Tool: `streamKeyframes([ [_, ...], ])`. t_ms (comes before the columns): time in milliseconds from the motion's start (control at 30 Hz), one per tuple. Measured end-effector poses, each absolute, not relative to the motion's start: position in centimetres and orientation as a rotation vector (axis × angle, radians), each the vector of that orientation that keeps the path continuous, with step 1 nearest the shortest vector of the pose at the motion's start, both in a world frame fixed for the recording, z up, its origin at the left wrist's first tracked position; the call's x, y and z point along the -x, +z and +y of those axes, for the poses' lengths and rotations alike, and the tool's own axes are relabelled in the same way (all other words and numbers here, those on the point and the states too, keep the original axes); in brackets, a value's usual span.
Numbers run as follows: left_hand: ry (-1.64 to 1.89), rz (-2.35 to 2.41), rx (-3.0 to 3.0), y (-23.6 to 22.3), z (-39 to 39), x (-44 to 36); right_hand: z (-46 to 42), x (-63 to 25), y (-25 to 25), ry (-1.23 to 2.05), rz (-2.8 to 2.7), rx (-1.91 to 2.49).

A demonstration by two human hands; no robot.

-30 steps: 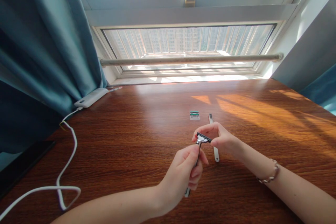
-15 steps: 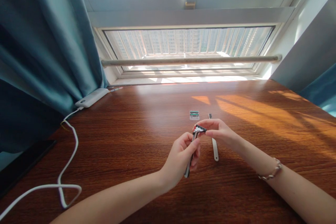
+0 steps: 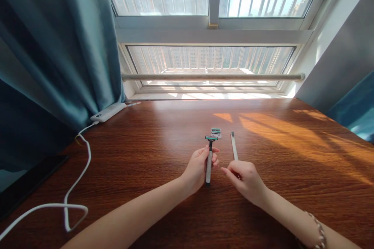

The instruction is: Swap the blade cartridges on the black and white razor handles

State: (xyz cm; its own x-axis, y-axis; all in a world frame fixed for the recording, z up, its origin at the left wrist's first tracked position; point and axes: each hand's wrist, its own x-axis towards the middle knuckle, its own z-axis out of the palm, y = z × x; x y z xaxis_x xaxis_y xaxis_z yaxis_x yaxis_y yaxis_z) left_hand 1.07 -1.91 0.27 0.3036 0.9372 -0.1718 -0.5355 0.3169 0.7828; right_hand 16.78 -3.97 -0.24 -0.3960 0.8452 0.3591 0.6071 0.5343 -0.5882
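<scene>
My left hand [image 3: 201, 165] is closed around the grey and black handle of a razor [image 3: 209, 163]. The razor stands nearly upright, its head with a green strip at the top. Just to the right, my right hand [image 3: 247, 181] has curled fingers, and its thumb side points toward the razor. It covers the lower part of a white toothbrush [image 3: 234, 146]; whether the fingers touch the handle, or hold anything, is hidden. Behind the razor head lies a small clear pack of razor cartridges [image 3: 216, 134] with green strips.
A brown wooden table [image 3: 163, 132] carries everything. At the back left, a white power bank [image 3: 108, 113] lies beside a blue curtain [image 3: 58, 46], with a white cable [image 3: 87, 151] looping forward. A dark flat object [image 3: 32, 179] is at the left edge. The window bar [image 3: 210, 77] runs behind.
My right hand has left the razor head and moved down to the right, over the toothbrush handle. My left hand has turned the razor more upright, its green strip now facing me. The view has tilted up slightly.
</scene>
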Motion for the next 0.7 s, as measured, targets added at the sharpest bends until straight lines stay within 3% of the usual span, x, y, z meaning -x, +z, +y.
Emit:
streamKeyframes([
  [500,1.097,0.673,-0.691,-0.7,-3.8,-2.7,-6.4,-14.4,-1.9,0.257,-2.206,1.484],
  [700,1.05,0.717,-0.855,-0.6,-3.2,-2.2,-5.7,-14.9,-1.6,0.187,-2.309,1.382],
])
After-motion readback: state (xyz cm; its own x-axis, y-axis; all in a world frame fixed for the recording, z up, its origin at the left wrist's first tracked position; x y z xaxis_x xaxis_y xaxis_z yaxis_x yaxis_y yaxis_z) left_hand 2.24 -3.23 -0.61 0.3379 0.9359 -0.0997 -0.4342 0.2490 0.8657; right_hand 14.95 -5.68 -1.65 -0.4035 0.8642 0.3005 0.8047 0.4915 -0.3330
